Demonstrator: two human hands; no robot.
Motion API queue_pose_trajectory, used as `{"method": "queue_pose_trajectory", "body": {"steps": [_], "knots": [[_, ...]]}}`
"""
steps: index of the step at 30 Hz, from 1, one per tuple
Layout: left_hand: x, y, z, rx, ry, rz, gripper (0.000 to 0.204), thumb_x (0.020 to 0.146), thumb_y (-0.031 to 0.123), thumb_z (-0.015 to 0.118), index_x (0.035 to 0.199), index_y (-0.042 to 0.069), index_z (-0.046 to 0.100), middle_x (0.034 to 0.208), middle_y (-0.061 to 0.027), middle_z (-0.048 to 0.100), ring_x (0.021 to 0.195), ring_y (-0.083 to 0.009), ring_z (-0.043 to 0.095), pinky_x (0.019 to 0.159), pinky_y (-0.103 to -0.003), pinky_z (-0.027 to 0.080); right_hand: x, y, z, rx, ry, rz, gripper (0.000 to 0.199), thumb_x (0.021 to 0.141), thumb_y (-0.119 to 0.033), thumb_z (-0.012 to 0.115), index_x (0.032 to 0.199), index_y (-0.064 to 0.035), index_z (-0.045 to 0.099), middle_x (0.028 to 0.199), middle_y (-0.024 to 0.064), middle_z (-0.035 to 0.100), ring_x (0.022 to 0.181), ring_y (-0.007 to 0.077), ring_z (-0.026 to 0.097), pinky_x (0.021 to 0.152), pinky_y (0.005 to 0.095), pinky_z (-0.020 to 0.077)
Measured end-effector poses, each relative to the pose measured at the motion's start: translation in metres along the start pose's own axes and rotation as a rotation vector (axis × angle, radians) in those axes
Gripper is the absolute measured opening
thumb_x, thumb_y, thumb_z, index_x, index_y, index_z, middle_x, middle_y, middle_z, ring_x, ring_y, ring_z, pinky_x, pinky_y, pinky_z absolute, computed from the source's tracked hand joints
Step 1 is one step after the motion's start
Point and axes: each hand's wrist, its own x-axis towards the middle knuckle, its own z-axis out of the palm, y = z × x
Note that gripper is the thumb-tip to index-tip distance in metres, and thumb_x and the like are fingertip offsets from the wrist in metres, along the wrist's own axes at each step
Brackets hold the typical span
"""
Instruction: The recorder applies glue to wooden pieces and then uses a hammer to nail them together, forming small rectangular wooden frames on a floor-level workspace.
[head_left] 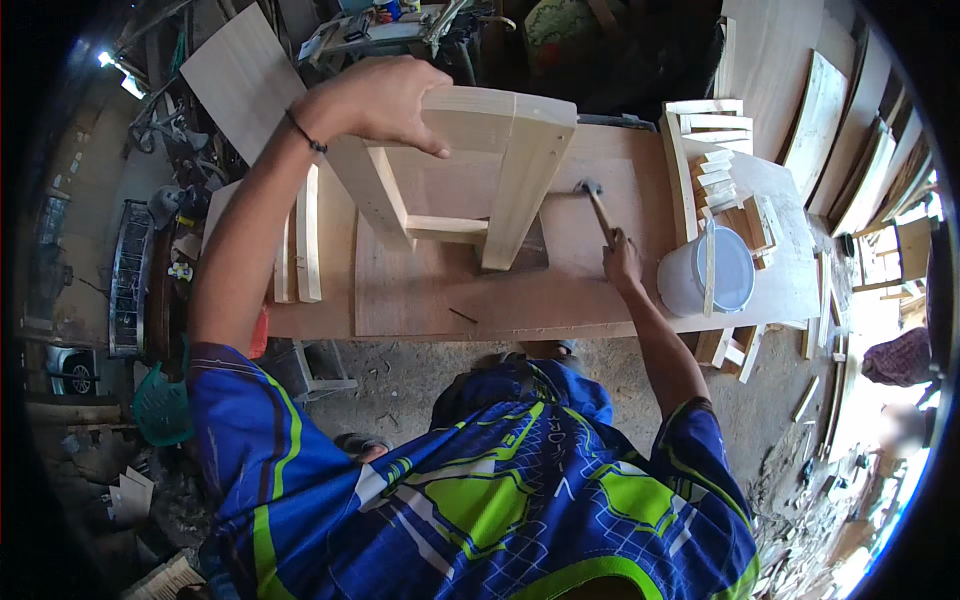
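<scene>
- Two hands are at work over the worktop [600, 300]: the left hand [375, 100] lies curled over the top rail of a pale wooden frame [470, 170], fingers wrapped down its far side and holding it steady.
- Right hand [622, 262] is closed around the handle of a hammer [598, 207]; the handle runs away from the hand toward the far left, and the dark head sits just right of the frame's right leg.
- Between the two hands the frame stands on its legs, its top rail running left to right and a low crossbar joining the legs nearer the person. The left hand is on it; the right is close beside it but apart.
- Right of the hammer hand a white bucket [705, 275] stands with a wooden strip across it, touching nothing the hands hold.
- Beyond the bucket, short wood offcuts [715, 150] are stacked at the far right.
- Left of the frame, two loose slats [300, 245] lie side by side on the worktop.
</scene>
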Motion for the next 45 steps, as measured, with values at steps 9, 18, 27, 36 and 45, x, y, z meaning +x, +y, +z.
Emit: {"method": "queue_pose_trajectory", "body": {"steps": [9, 18, 27, 36, 45], "knots": [[0.04, 0.031, -0.05, -0.149, -0.409, 0.064, 0.054, 0.059, 0.02, 0.091, 0.104, 0.002, 0.069, 0.088, -0.0097, 0.072, 0.079, -0.0194, 0.068, 0.074, -0.034, 0.054, -0.049, -0.185, -0.162, 1.225, -0.713, -0.737, 0.095, 0.072, -0.034, 0.088, 0.148, -0.0004, 0.041, 0.147, 0.0182, 0.049, 0.138, 0.0297, 0.044, 0.116, 0.0444, 0.033], [0.046, -0.014, 0.035, -0.556, 0.248, 0.339, 0.028, 0.096, 0.023, 0.067, 0.116, 0.004, 0.066, 0.113, -0.0062, 0.067, 0.103, -0.0164, 0.062, 0.091, -0.033, 0.049, 0.002, -0.204, -0.14, 1.831, -0.125, 0.363, 0.076, 0.085, -0.054, 0.074, 0.13, 0.0021, 0.049, 0.109, 0.015, 0.06, 0.099, 0.027, 0.059, 0.085, 0.0478, 0.05], [-0.038, 0.003, 0.199, -0.634, 0.163, -0.027, 0.066, 0.09, 0.044, 0.071, 0.137, 0.002, 0.05, 0.125, -0.0139, 0.064, 0.12, -0.0283, 0.061, 0.101, -0.039, 0.047, 0.075, -0.114, -0.079, 1.988, -0.05, 0.494, 0.089, 0.087, -0.064, 0.067, 0.145, -0.004, 0.038, 0.143, 0.0243, 0.042, 0.128, 0.0407, 0.048, 0.103, 0.0646, 0.0417], [-0.017, 0.024, 0.214, -0.082, 0.101, -0.327, 0.063, 0.067, 0.037, 0.085, 0.11, 0.005, 0.051, 0.101, -0.0169, 0.069, 0.087, -0.0361, 0.071, 0.073, -0.046, 0.057, 0.057, -0.125, -0.084, 2.001, -0.004, 0.36, 0.08, 0.093, -0.063, 0.057, 0.142, -0.0025, 0.039, 0.139, 0.0219, 0.047, 0.126, 0.0332, 0.049, 0.109, 0.0556, 0.0377], [-0.014, 0.03, 0.222, -0.072, 0.142, -0.306, 0.047, 0.072, 0.031, 0.081, 0.102, 0.005, 0.055, 0.098, -0.0166, 0.071, 0.083, -0.0348, 0.071, 0.069, -0.046, 0.057, -0.018, 0.026, 0.08, -0.387, 0.398, -0.058, 0.06, 0.096, -0.042, 0.059, 0.137, -0.0002, 0.048, 0.129, 0.0187, 0.056, 0.109, 0.0327, 0.057, 0.095, 0.0477, 0.047]]}}
